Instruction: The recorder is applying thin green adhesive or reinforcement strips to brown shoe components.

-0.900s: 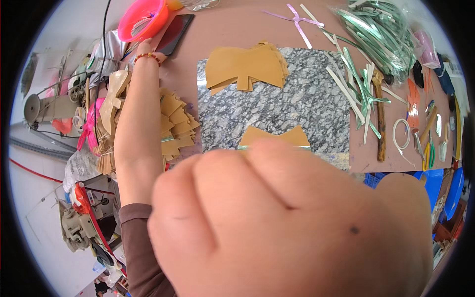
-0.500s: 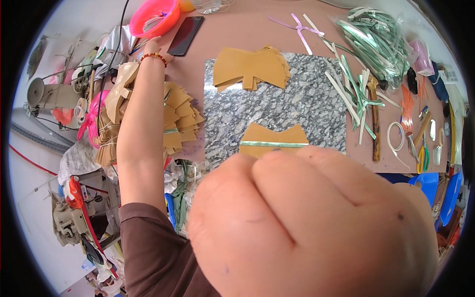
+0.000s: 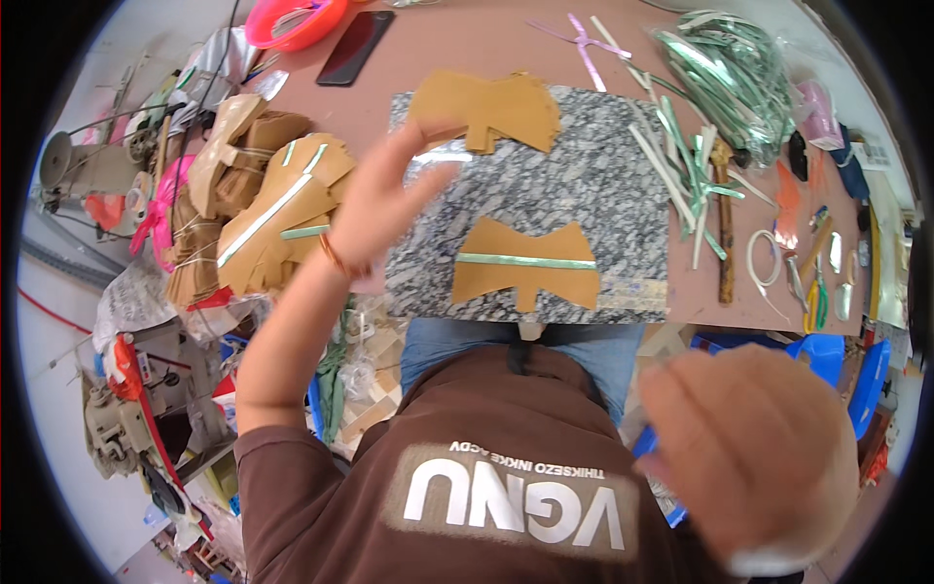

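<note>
Over the left edge of a speckled grey stone slab, my left hand is open with thumb and fingers apart, its fingertips close to a stack of tan cut pieces. On the slab's near part lies one tan cut piece, flat, a shiny pale green strip across it. My right hand is raised at the lower right, close to the camera and blurred; its fingers do not show clearly. To the left of the slab, fanned tan pieces carry similar green strips.
A pink bowl and a dark phone are at the far left. On the right lie loose green strips, a bag of strips, a wooden-handled tool and green-handled pliers. The table's front edge runs along the slab.
My left hand has come from beside the pink bowl to the slab's left edge. My right hand has moved off to the lower right, uncovering the near tan piece.
</note>
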`<state>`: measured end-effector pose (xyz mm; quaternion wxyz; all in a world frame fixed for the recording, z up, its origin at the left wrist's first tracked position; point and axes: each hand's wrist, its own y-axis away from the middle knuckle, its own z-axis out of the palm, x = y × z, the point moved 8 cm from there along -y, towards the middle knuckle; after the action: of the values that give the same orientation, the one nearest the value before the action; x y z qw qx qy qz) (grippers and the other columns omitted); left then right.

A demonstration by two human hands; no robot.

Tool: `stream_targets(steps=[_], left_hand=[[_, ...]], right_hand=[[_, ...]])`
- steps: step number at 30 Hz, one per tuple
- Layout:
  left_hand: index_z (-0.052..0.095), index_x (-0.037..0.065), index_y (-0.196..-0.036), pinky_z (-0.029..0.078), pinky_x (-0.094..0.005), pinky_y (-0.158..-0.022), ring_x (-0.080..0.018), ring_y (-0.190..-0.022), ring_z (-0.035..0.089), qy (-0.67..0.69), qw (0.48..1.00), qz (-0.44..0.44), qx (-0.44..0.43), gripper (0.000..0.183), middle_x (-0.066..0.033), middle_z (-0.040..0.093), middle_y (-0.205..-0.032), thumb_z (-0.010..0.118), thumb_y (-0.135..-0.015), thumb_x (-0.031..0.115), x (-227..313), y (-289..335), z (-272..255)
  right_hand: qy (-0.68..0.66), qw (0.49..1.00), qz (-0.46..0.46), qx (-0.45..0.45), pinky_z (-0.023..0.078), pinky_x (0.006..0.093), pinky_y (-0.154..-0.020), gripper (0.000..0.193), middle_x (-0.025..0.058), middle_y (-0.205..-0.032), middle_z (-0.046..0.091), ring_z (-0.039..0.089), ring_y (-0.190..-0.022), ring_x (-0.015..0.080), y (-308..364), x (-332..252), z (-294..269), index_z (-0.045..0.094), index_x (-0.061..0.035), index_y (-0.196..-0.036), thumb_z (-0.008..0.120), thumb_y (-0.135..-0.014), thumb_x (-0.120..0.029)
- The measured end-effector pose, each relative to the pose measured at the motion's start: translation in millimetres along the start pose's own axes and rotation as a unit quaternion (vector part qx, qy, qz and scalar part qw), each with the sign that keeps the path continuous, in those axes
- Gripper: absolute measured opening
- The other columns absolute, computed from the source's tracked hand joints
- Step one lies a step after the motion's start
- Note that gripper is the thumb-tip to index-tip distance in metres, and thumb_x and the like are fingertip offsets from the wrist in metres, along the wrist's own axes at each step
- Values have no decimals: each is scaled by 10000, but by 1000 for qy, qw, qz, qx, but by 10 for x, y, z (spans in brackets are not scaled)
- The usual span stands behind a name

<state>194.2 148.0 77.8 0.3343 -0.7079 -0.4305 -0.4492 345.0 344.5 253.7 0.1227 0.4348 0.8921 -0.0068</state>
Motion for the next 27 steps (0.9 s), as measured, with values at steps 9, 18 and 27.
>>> stream_targets(steps=[9, 18, 27], left_hand=[[565, 25, -1320, 382, -488, -1104, -383, -1337, 469, -199, 964, 160, -66, 475, -185, 546, -1377, 680, -861, 67, 6, 690, 1310], [592, 19, -1282, 463, -421, -890, -322, -994, 570, -287, 953, 92, 29, 508, -134, 609, -1109, 728, -795, 67, -100, 245, 1321], [717, 88, -988, 446, -389, -799, -269, -845, 558, -223, 966, 122, 45, 235, -49, 595, -874, 751, -759, 50, -151, 308, 1279]], right_hand=[[-272, 937, 186, 119, 516, 372, -689, 249, 138, -886, 656, 661, -789, 293, 75, 1297, 1546, 655, -1, -1086, 686, -858, -97], [-172, 915, 215, 296, 436, 400, -881, 330, 78, -1070, 626, 611, -959, 260, -375, 1203, 2061, 648, -62, -1152, 713, -838, -141], [-206, 911, 209, 291, 394, 382, -857, 372, 39, -991, 601, 586, -930, 245, -319, 1198, 2217, 662, -111, -1138, 762, -780, -134]])
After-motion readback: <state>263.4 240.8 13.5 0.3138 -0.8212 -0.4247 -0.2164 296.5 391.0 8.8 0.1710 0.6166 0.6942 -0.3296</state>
